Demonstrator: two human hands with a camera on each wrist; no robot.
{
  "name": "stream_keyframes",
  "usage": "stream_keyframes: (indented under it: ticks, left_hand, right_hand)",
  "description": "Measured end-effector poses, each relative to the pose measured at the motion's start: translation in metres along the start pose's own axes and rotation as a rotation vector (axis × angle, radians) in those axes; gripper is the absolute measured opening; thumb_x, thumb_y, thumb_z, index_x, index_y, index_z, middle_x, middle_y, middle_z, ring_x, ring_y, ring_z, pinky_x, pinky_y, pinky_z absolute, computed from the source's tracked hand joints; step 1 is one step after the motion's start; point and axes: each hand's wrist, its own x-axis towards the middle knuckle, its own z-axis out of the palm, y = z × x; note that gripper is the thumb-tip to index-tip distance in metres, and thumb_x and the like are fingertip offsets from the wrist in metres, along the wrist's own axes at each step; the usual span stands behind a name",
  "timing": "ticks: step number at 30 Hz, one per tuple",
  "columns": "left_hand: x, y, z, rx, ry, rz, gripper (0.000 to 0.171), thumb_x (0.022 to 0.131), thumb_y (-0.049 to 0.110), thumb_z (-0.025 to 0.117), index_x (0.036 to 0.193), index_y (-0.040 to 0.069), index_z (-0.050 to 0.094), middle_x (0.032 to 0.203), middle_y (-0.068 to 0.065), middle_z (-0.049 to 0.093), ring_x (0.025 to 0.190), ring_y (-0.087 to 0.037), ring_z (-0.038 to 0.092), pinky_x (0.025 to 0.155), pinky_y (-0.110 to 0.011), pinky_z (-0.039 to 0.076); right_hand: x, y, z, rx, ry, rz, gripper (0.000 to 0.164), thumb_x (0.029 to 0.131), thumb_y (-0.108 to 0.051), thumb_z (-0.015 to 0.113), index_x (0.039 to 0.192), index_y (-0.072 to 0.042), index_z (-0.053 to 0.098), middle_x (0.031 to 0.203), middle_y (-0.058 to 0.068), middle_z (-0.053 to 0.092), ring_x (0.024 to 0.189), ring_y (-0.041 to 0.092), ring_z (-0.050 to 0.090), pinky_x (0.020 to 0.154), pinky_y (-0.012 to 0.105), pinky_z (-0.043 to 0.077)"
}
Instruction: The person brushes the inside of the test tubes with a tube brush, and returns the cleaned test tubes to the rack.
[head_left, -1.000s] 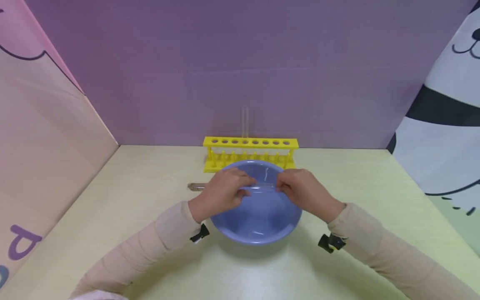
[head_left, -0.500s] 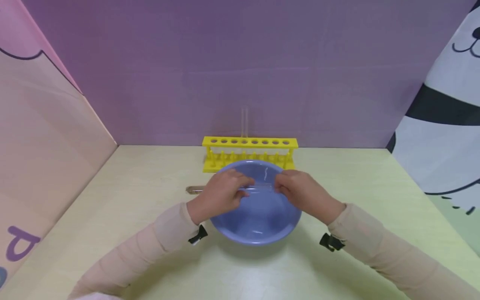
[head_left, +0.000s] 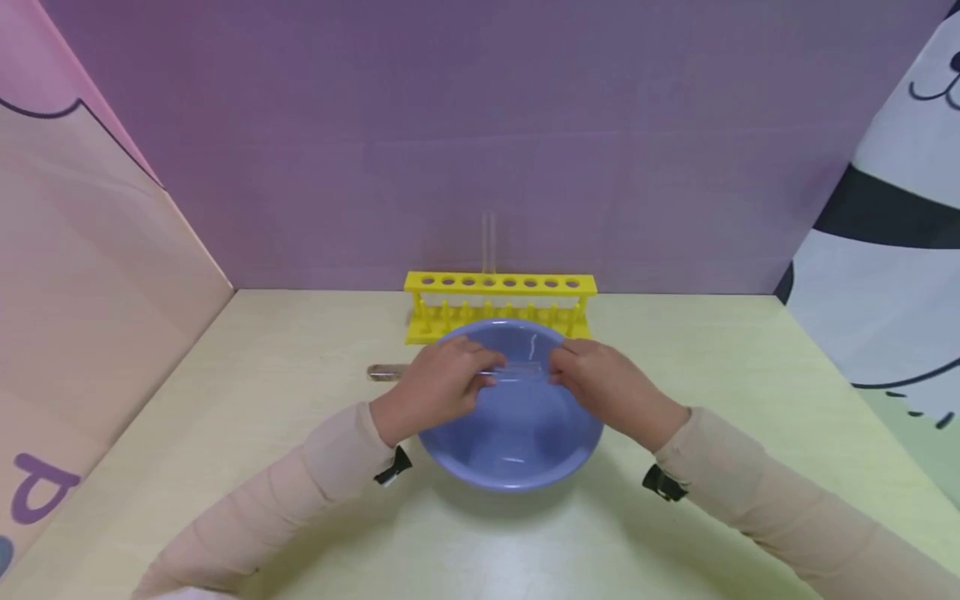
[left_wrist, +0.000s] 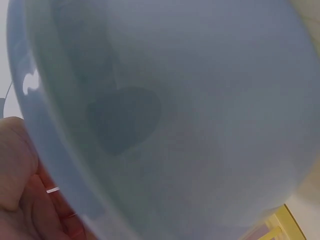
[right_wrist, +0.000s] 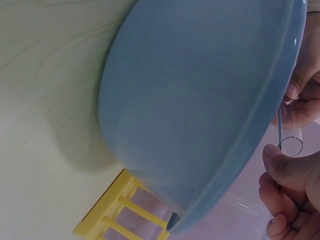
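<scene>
A clear glass test tube (head_left: pixel 517 372) lies sideways over a blue basin (head_left: pixel 513 450), gripped around its middle by my left hand (head_left: pixel 438 379). Brownish bristles of a test tube brush (head_left: pixel 386 372) show inside its closed end, left of that hand. At the tube's mouth, my right hand (head_left: pixel 609 382) pinches the brush's twisted wire handle (right_wrist: pixel 279 122) between thumb and bent fingers, as the right wrist view shows. The left fingers (left_wrist: pixel 55 200) appear past the basin's rim in the left wrist view, which mostly shows the basin's outer wall.
A yellow test tube rack (head_left: pixel 501 284) stands behind the basin, with another clear tube (head_left: pixel 488 243) rising above its top bar. Purple cloth (head_left: pixel 480 142) hangs at the table's back edge. Printed panels (head_left: pixel 82 250) border both sides of the pale table (head_left: pixel 300 333).
My left hand and the test tube have shifted slightly left, so the tube's mouth sits a little farther from my right fingers. The right hand stays nearly in place.
</scene>
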Motion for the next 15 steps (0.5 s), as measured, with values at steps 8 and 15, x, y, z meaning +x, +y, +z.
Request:
stream_keyframes:
  ticks: [8,15]
  left_hand:
    - [-0.0006,-0.0001,-0.0025,-0.014,-0.020,0.005,0.020,0.087,0.008,0.066,0.106,0.008,0.070,0.093,-0.002,0.070,0.086,-0.020,0.061,0.073,-0.031,0.049]
    - [-0.0009,-0.0013,-0.0059,-0.031,-0.065,-0.008,0.020,0.087,0.007,0.065,0.107,0.008,0.070,0.093,-0.001,0.070,0.084,-0.018,0.061,0.074,-0.031,0.049]
  right_hand:
    - [-0.0007,-0.0011,-0.0014,-0.056,-0.038,0.024,0.024,0.079,-0.004,0.074,0.074,-0.009,0.051,0.073,0.001,0.054,0.066,0.016,0.053,0.060,0.028,0.048]
    - [-0.0019,-0.0006,-0.0023,-0.090,-0.065,0.048,0.024,0.080,-0.005,0.073,0.076,-0.009,0.050,0.073,0.002,0.054,0.068,0.017,0.052,0.062,0.029,0.048]
